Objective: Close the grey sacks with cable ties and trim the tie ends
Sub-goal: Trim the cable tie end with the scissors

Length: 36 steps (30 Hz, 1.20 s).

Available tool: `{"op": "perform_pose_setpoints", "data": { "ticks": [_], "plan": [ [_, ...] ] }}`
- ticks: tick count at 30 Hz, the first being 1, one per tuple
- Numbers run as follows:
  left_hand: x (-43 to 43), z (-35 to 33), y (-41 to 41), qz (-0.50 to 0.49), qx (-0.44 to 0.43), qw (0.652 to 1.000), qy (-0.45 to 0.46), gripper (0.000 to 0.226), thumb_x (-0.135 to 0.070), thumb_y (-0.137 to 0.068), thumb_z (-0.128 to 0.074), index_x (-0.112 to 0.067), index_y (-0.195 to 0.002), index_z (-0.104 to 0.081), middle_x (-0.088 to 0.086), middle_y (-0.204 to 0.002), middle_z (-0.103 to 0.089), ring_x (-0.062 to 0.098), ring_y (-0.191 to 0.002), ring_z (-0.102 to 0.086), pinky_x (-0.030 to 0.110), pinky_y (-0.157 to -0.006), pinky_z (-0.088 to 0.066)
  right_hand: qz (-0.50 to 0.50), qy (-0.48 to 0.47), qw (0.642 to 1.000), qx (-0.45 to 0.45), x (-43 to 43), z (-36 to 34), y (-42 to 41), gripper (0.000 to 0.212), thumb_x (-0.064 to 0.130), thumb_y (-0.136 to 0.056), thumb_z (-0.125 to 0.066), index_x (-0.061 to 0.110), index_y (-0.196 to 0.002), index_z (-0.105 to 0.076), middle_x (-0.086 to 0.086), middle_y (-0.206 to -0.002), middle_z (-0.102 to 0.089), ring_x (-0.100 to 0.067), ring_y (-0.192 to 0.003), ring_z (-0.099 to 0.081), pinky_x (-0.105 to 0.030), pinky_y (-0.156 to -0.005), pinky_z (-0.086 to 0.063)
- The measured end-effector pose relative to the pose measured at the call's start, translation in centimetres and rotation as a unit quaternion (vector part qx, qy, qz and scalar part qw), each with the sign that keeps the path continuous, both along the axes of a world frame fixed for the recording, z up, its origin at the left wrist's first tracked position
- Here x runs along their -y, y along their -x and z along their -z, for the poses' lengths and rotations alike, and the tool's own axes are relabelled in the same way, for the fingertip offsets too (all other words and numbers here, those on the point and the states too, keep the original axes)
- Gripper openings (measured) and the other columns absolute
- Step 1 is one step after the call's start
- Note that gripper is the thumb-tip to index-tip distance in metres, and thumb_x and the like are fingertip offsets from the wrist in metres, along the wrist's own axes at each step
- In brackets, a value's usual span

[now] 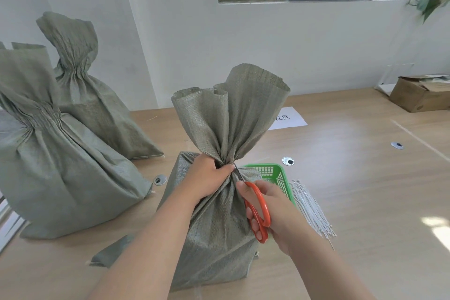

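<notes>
A grey woven sack (219,234) stands on the wooden table right in front of me, its top gathered into a neck. My left hand (207,176) is clenched around that neck. My right hand (272,212) holds orange-handled scissors (258,209), whose blades point up to the neck beside my left thumb. The cable tie on this neck is hidden by my fingers. Two more grey sacks stand at the left, the near sack (56,161) and the far sack (97,105), both pinched in at the neck.
A green plastic basket (275,174) sits behind the front sack on its right. A bundle of white cable ties (311,209) lies on the table beside it. A paper sheet (289,119) and a cardboard box (418,95) lie further back right.
</notes>
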<state>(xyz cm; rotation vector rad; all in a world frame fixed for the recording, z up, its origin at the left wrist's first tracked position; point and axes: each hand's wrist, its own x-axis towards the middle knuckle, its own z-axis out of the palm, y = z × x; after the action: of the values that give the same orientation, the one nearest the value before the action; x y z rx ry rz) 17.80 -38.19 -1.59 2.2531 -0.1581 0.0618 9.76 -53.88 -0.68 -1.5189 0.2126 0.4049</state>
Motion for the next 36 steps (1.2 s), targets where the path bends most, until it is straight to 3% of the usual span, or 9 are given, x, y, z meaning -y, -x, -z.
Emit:
{"op": "perform_pose_setpoints", "data": {
  "ticks": [7,14,22,33,36],
  "plan": [
    [-0.1,-0.2,0.3,-0.014,0.002,1.0,0.016,0.032,-0.024,-0.089,-0.071,-0.012,-0.118,-0.071,0.001,-0.116,-0.071,0.015,-0.113,-0.062,0.018,-0.086,-0.041,-0.002,-0.008,1.0,0.004,0.3,0.0,0.4,0.033,0.043,-0.093,-0.064,0.01,-0.093,-0.058,-0.007,-0.058,-0.053,-0.017,-0.036,-0.046,-0.021,-0.036,-0.038],
    [-0.2,-0.4,0.8,-0.009,0.003,1.0,0.013,0.031,-0.024,-0.09,-0.07,-0.013,-0.118,-0.072,0.0,-0.117,-0.072,0.013,-0.113,-0.062,0.015,-0.082,-0.04,-0.005,-0.003,1.0,0.011,0.0,0.1,0.4,0.039,0.043,-0.092,-0.065,0.006,-0.1,-0.059,-0.008,-0.059,-0.053,-0.016,-0.035,-0.046,-0.022,-0.036,-0.038],
    [-0.3,-0.1,0.8,0.009,-0.001,1.0,0.011,0.032,-0.027,-0.089,-0.07,-0.015,-0.119,-0.072,-0.001,-0.119,-0.072,0.013,-0.114,-0.062,0.019,-0.091,-0.044,-0.001,0.034,0.999,0.002,0.0,0.3,0.6,0.039,0.045,-0.092,-0.064,0.008,-0.104,-0.059,-0.01,-0.06,-0.051,-0.016,-0.034,-0.044,-0.021,-0.036,-0.037],
    [0.1,-0.4,0.9,0.008,-0.005,1.0,-0.004,0.031,-0.025,-0.089,-0.069,-0.015,-0.119,-0.071,-0.001,-0.118,-0.071,0.012,-0.112,-0.061,0.019,-0.087,-0.041,-0.001,0.036,0.999,0.029,0.3,1.1,1.1,0.034,0.041,-0.093,-0.065,0.009,-0.087,-0.056,-0.012,-0.059,-0.054,-0.018,-0.03,-0.044,-0.021,-0.035,-0.035],
    [-0.2,-0.7,1.2,-0.01,-0.01,1.0,0.012,0.032,-0.023,-0.089,-0.069,-0.014,-0.12,-0.07,-0.003,-0.116,-0.069,0.007,-0.109,-0.057,0.016,-0.086,-0.038,0.012,0.038,0.999,0.036,0.9,1.2,1.0,0.035,0.039,-0.092,-0.067,0.005,-0.094,-0.059,-0.012,-0.059,-0.055,-0.018,-0.03,-0.043,-0.021,-0.034,-0.034]
  ]
}}
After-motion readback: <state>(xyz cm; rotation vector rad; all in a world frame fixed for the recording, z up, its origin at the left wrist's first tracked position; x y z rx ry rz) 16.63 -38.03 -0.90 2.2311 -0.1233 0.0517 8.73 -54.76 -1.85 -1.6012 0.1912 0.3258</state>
